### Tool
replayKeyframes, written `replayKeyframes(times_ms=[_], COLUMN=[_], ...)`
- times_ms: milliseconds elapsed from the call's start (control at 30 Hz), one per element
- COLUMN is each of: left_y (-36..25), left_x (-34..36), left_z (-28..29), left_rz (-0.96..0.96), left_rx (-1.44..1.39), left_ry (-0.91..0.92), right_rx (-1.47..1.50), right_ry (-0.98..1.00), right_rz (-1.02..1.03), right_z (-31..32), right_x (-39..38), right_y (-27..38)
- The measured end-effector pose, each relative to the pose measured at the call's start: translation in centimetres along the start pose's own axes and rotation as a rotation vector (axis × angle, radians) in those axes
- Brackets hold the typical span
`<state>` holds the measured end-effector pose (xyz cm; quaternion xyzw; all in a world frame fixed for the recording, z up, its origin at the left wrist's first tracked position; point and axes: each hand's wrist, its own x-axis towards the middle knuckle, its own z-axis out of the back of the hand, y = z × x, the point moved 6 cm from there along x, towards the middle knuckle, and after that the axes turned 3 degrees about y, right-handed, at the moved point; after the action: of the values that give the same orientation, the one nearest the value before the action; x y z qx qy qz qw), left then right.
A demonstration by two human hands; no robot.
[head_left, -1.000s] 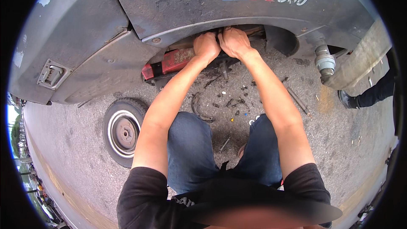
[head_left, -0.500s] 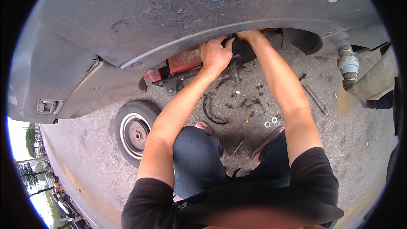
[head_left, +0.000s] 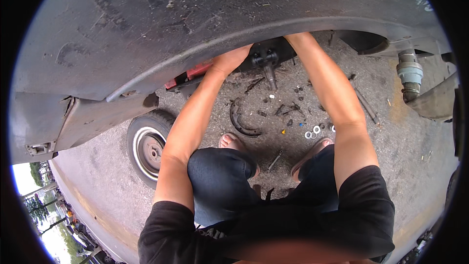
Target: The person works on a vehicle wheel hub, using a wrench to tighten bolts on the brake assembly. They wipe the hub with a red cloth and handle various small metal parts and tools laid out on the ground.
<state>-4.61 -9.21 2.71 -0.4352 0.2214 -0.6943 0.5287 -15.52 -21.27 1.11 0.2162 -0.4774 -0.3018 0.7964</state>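
Observation:
Both my arms reach up under the dark grey wheel arch (head_left: 210, 49) of a vehicle. My left hand (head_left: 234, 59) shows only its back and wrist, beside a black steering knuckle (head_left: 266, 56) with a bare metal spindle (head_left: 270, 77) pointing down toward me. To the right of the knuckle, my right hand (head_left: 299, 39) disappears behind the arch edge at the wrist. The fingers of both hands are hidden, so what they touch cannot be seen. Left of the left wrist, a red jack (head_left: 198, 71) stands partly under the bodywork.
On the ground lie a wheel with tyre (head_left: 150, 149), a curved brake shoe (head_left: 237, 120), several washers (head_left: 316, 129), small dark parts (head_left: 293, 107), a slim tool (head_left: 275, 160) and a metal bar (head_left: 366, 106). A pipe coupling (head_left: 409, 73) juts out at the right.
My left hand has moved up and left, its fingers now out of sight behind the arch. My right hand has also gone deeper. The view has shifted, exposing more of the knuckle.

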Motion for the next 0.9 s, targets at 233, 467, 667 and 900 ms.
replayKeyframes(times_ms=[233,467,667,900], left_y=[-0.4,-1.6,-2.9,-2.2], left_x=[-0.2,-0.9,-1.9,-1.8], left_z=[-0.4,0.3,-0.5,-0.3], left_rz=[-0.102,-0.344,-0.671,-0.613], left_rx=[-0.06,0.121,0.747,0.626], left_ry=[-0.035,-0.157,-0.221,-0.184], right_rx=[-0.048,-0.066,-0.086,-0.099], right_ry=[0.03,0.039,0.046,0.049], right_rz=[-0.014,-0.02,-0.026,-0.034], right_z=[-0.2,-0.8,-1.3,-1.6], right_x=[-0.4,-0.5,-0.5,-0.4], right_y=[1.3,2.6,3.8,5.4])
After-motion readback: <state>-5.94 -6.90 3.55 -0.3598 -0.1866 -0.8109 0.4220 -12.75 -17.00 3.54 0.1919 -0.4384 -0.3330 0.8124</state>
